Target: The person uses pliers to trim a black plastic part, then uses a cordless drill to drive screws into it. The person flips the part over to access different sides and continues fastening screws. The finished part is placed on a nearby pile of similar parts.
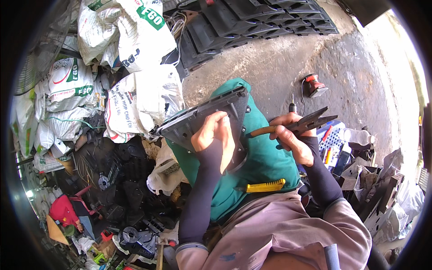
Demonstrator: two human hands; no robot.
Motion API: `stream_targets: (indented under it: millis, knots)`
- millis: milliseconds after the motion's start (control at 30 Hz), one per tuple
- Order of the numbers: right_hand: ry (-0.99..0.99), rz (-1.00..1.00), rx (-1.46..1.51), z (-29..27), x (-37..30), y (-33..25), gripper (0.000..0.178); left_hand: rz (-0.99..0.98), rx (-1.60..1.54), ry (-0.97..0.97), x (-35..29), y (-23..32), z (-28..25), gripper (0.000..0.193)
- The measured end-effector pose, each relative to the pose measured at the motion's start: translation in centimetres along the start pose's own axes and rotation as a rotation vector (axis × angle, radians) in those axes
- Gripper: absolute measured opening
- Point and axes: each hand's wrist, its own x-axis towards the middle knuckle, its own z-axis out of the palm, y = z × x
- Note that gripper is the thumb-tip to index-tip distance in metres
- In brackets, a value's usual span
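Note:
A dark triangular plastic part (189,123) leans across my lap, over green cloth (265,157). My left hand (216,135) lies closed against its face, fingers curled, and steadies it; the fingertips are partly hidden. To the right, my right hand (292,139) grips a pair of pliers (310,120) with dark jaws and orange-brown handles. The jaws point right, apart from the plastic part, and are slightly spread. A yellow utility knife (265,186) lies on the green cloth just below both hands.
White printed sacks (144,101) are heaped on the left. Stacked black plastic panels (252,27) lie at the far side. A red power sander (316,85) rests on the concrete floor at right, with a drill bit (293,105) nearer me. A person in red (65,210) sits at lower left.

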Motion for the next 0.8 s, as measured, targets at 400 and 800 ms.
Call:
stream_targets:
  millis: [400, 800]
  knots:
    - [0.077, -0.190, -0.037, 1.5, 0.2, -0.7, 0.026, 0.253, 0.223, 0.021, 0.8, 0.2, 0.1, 0.007]
    - [0.126, -0.259, -0.287, 3.9, -0.3, -2.4, 0.022, 0.294, 0.087, 0.036, -0.1, -1.1, -0.1, 0.014]
